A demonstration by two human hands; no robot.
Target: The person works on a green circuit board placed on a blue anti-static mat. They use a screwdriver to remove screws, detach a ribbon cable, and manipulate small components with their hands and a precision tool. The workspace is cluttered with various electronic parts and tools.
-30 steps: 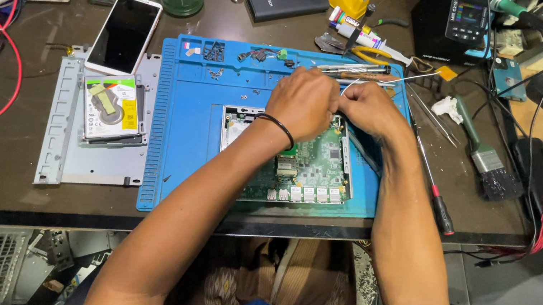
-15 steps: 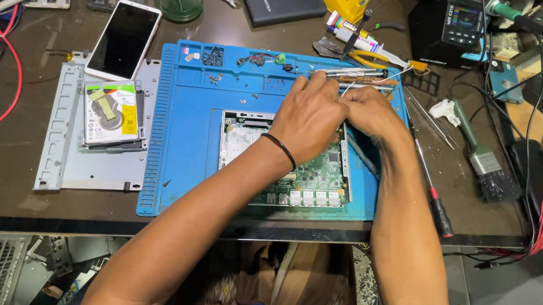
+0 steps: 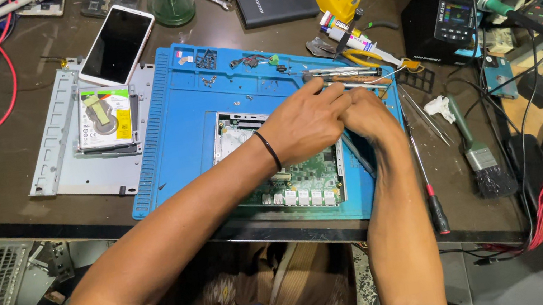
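Head view: the dark worktop (image 3: pixel 14 179) is crowded along its far edge and right side, with bare room only at the near left, in front of the grey metal tray (image 3: pixel 63 164) that carries a hard drive (image 3: pixel 105 119) and, at its far end, a phone (image 3: pixel 118 45). The blue mat (image 3: pixel 175 139) fills the middle, its near edge close to the worktop's front edge; its left half lies open. On its right half sits the green circuit board (image 3: pixel 304 176), with a row of ports along its near side. Both hands meet over the board's far right corner, touching each other. The left hand (image 3: pixel 307 123), a black band at its wrist, covers that corner with its fingers (image 3: pixel 328 96) curled forward; the right hand (image 3: pixel 371 113) is bunched tight against it. What the fingers pinch is hidden, so I cannot tell. Just beyond them lie metal tweezers (image 3: pixel 339 75) on the mat's far edge. Right of the mat, near the right forearm, lie a red-handled screwdriver (image 3: pixel 428 186) and a brush (image 3: pixel 478 149)
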